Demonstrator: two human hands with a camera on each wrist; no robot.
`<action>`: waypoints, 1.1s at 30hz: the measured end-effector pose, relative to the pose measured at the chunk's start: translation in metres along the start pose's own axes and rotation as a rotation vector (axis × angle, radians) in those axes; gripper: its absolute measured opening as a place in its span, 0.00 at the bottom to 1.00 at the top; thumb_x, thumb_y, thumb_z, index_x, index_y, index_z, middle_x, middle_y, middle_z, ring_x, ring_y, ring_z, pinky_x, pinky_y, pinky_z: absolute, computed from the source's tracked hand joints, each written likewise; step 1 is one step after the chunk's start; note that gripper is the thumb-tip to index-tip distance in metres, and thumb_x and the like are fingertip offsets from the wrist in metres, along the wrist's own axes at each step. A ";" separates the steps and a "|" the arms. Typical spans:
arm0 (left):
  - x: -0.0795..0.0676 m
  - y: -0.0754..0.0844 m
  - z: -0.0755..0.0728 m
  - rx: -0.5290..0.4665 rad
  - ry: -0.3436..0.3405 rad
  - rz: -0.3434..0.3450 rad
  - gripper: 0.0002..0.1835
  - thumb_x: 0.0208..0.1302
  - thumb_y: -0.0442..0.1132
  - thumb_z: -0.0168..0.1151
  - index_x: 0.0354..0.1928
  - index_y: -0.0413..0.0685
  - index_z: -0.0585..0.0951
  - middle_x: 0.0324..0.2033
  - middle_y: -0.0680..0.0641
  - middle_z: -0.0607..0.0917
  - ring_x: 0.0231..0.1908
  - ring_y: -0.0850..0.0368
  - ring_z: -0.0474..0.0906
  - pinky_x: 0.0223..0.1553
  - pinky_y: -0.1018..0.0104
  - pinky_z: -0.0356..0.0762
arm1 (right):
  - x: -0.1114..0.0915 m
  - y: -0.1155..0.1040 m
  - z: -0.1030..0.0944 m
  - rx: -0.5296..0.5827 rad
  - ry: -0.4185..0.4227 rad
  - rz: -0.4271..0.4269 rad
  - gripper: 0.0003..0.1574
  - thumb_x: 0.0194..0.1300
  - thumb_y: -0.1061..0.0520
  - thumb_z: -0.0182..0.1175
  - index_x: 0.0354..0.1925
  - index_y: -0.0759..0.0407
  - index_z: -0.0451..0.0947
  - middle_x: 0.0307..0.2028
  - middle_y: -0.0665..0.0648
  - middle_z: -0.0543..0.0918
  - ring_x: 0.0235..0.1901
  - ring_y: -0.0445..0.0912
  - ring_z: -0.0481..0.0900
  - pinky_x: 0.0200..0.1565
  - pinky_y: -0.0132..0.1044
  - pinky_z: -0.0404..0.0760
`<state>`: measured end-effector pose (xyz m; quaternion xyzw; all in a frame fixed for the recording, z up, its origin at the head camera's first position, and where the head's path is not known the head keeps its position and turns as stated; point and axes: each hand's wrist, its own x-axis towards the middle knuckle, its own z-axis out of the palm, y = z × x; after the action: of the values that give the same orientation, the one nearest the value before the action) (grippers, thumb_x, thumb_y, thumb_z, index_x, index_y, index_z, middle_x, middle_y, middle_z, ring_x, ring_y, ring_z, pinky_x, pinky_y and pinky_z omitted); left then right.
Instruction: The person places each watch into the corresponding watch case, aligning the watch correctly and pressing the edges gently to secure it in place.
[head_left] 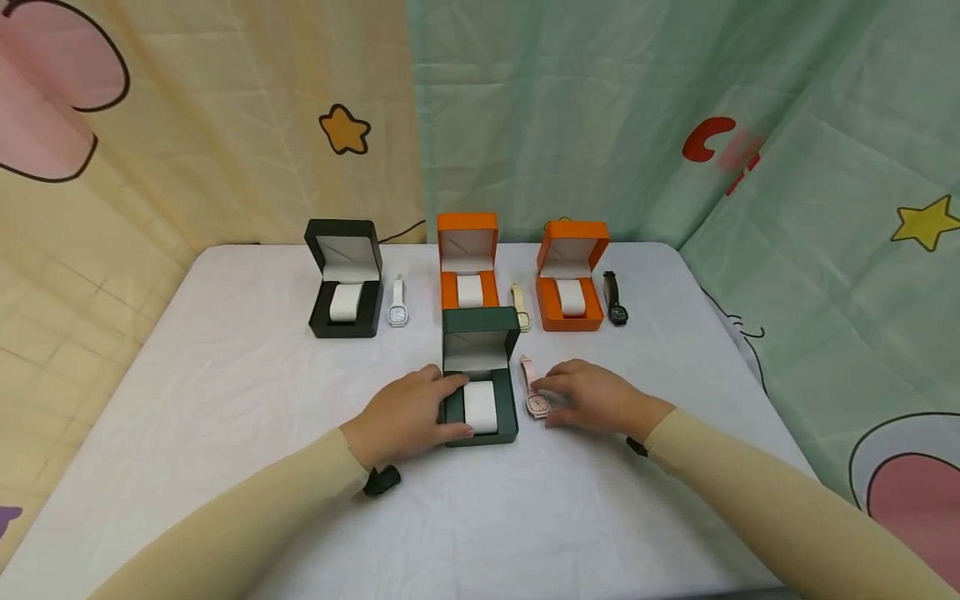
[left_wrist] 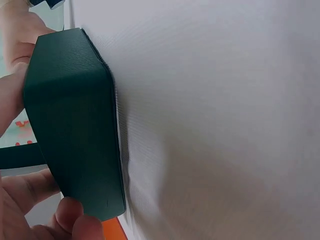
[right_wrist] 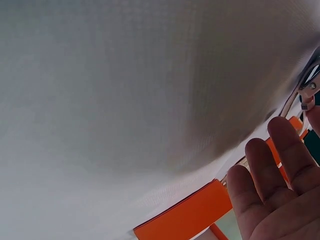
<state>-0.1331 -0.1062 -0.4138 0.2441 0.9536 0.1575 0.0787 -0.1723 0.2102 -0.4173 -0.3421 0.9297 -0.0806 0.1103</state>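
Note:
A dark green watch box [head_left: 512, 417] stands with its lid raised and a white cushion [head_left: 480, 407] inside. My left hand [head_left: 408, 417] holds it at its left side, thumb and forefinger over the rim. In the left wrist view, fingertips [left_wrist: 85, 226] curl at a corner of the green wall. Just right of the box lies a pink watch [head_left: 537, 405], strap pointing away from me. My right hand [head_left: 592, 396] is over it, forefinger at the strap and thumb near the case. Three fingers [right_wrist: 260, 160] extend loosely in the right wrist view, the watch partly cut off at the edge.
Behind stand an open black box [head_left: 345, 332] and two open orange boxes, one left [head_left: 491, 287] and one right [head_left: 570, 321]. Beside them lie a white watch [head_left: 398, 312], a pale gold watch [head_left: 522, 319] and a black watch [head_left: 617, 313]. A white cloth [head_left: 225, 375] covers the table.

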 end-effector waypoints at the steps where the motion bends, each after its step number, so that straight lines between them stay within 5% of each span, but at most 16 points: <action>1: 0.001 0.000 0.000 -0.003 -0.003 -0.003 0.44 0.61 0.68 0.72 0.73 0.55 0.76 0.46 0.48 0.82 0.37 0.58 0.74 0.41 0.62 0.77 | 0.000 0.000 0.000 -0.001 0.001 0.000 0.34 0.63 0.43 0.76 0.65 0.49 0.83 0.54 0.55 0.86 0.57 0.52 0.82 0.63 0.49 0.83; 20: 0.013 0.005 0.000 -0.061 -0.056 -0.092 0.45 0.55 0.66 0.77 0.73 0.60 0.77 0.47 0.45 0.82 0.36 0.56 0.75 0.40 0.62 0.77 | 0.008 -0.008 0.002 0.029 -0.035 0.029 0.32 0.64 0.50 0.77 0.64 0.53 0.83 0.56 0.52 0.89 0.55 0.48 0.84 0.63 0.47 0.83; 33: 0.015 0.010 0.001 -0.092 -0.043 -0.102 0.41 0.55 0.60 0.78 0.70 0.54 0.79 0.48 0.45 0.82 0.36 0.55 0.75 0.39 0.62 0.77 | 0.012 -0.014 0.003 0.043 -0.034 0.012 0.31 0.63 0.50 0.77 0.63 0.53 0.83 0.53 0.52 0.89 0.53 0.47 0.84 0.61 0.46 0.83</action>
<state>-0.1420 -0.0904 -0.4126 0.1947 0.9546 0.1918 0.1184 -0.1720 0.1916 -0.4192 -0.3354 0.9277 -0.0942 0.1341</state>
